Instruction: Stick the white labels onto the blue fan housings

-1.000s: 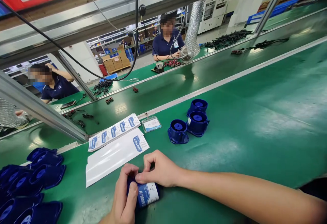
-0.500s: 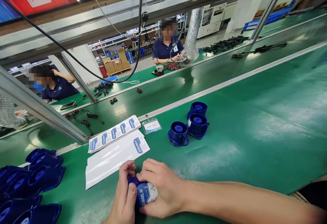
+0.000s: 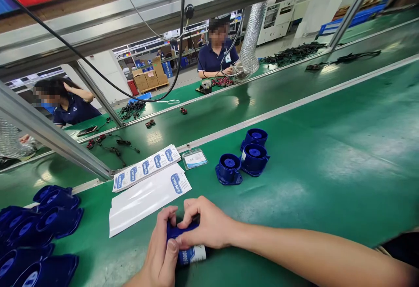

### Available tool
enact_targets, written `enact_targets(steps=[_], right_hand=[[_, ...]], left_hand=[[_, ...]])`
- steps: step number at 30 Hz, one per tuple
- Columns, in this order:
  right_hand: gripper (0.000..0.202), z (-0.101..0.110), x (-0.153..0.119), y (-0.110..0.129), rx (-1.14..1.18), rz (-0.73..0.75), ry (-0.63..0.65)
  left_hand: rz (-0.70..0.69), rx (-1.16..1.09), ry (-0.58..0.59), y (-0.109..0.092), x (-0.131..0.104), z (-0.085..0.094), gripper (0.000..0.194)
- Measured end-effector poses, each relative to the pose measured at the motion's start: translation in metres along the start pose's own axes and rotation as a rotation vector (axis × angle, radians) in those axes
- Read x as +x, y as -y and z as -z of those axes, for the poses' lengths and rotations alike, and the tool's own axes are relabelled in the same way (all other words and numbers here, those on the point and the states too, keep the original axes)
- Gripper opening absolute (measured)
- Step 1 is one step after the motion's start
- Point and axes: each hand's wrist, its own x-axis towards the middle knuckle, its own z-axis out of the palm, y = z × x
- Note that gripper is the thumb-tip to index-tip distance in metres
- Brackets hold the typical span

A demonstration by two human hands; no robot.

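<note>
A blue round housing (image 3: pixel 183 258) with a blue and white label on its side is between my hands at the bottom centre. My left hand (image 3: pixel 163 245) wraps its left side, thumb against the label's edge. On its upper part, my right hand (image 3: pixel 204 226) rests with curled fingers and the thumb pressed near the top of the label. Above and left of my hands lie a mostly bare label sheet (image 3: pixel 147 202) with one label at its right end and a stack of printed labels (image 3: pixel 144 169).
Three blue housings (image 3: pixel 229 169) stand right of a badge (image 3: pixel 195 159). Several more (image 3: pixel 52 221) crowd the left edge. Behind a metal post (image 3: pixel 52 130), the conveyor (image 3: pixel 203 108) carries small parts; two people sit beyond it.
My right hand has shifted up over the housing, its thumb now on the upper label edge. The housing appears turned, with its label lower. Small parts on the conveyor have moved slightly right.
</note>
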Motion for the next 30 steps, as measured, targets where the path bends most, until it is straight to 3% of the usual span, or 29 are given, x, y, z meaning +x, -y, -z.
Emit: enact_targets(steps=[4, 9, 14, 17, 19, 21, 25, 27, 30], right_hand=[[0.032, 0.009, 0.004, 0.001, 0.014, -0.007, 0.059], [0.033, 0.02, -0.003, 0.008, -0.13, 0.044, 0.123], [0.048, 0.042, -0.015, 0.023, -0.352, -0.054, 0.151], [0.069, 0.063, -0.014, 0.026, -0.419, -0.072, 0.184], [0.088, 0.074, -0.008, 0.022, -0.332, -0.071, 0.258], [0.094, 0.078, 0.0, 0.014, -0.115, -0.109, 0.34], [0.093, 0.06, 0.009, 0.0, 0.163, -0.246, 0.46], [0.087, 0.047, 0.009, -0.002, 0.213, -0.273, 0.499], [0.085, 0.037, 0.011, -0.005, 0.417, -0.281, 0.454]], left_hand=[[0.014, 0.025, 0.014, 0.0, -0.001, 0.002, 0.062], [-0.001, 0.038, 0.033, 0.005, -0.001, 0.006, 0.055], [-0.032, 0.049, 0.05, 0.001, 0.0, 0.006, 0.051], [-0.064, 0.069, 0.029, -0.005, 0.0, 0.003, 0.049], [-0.119, 0.074, 0.019, -0.006, 0.001, 0.001, 0.049], [-0.214, 0.027, 0.015, -0.006, 0.004, -0.001, 0.049], [-0.365, -0.202, -0.004, 0.0, 0.012, -0.002, 0.059], [-0.344, -0.294, -0.086, 0.003, 0.018, -0.002, 0.064], [-0.179, -0.412, -0.301, 0.007, 0.03, -0.002, 0.071]])
